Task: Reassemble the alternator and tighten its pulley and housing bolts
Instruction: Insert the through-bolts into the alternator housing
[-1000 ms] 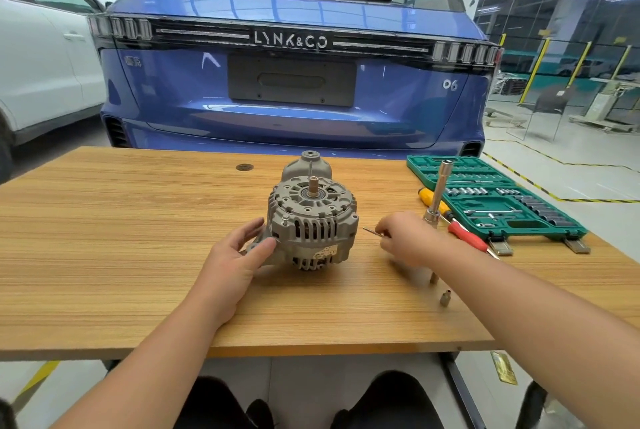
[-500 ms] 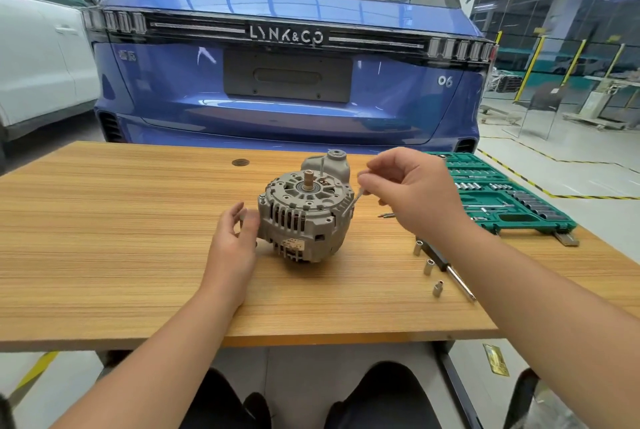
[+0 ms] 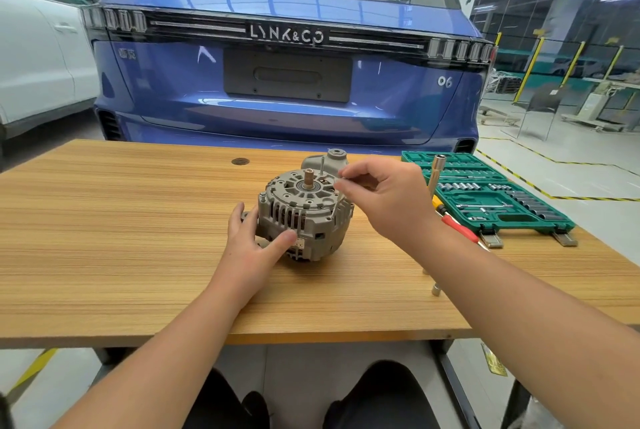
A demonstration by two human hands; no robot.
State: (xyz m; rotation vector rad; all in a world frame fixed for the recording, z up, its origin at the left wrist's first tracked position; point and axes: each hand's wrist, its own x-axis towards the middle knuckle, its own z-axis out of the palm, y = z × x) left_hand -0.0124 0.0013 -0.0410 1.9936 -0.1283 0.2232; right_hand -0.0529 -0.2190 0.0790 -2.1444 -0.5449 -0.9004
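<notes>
Grey alternator point(image 3: 304, 212) is being steadied by the relaxed left hand point(image 3: 254, 243) while the right hand point(image 3: 388, 201) is pinching 1 housing bolt point(image 3: 341, 179); pulley unfitted, tightening apparently remaining

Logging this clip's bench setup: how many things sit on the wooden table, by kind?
Alternator: 1
Grey housing part behind it: 1
Green socket case: 1
Upright socket tool: 1
Screwdriver, red and yellow handle: 1
Loose small sockets by the right forearm: 2 visible, others may be hidden
Total: 7
</notes>
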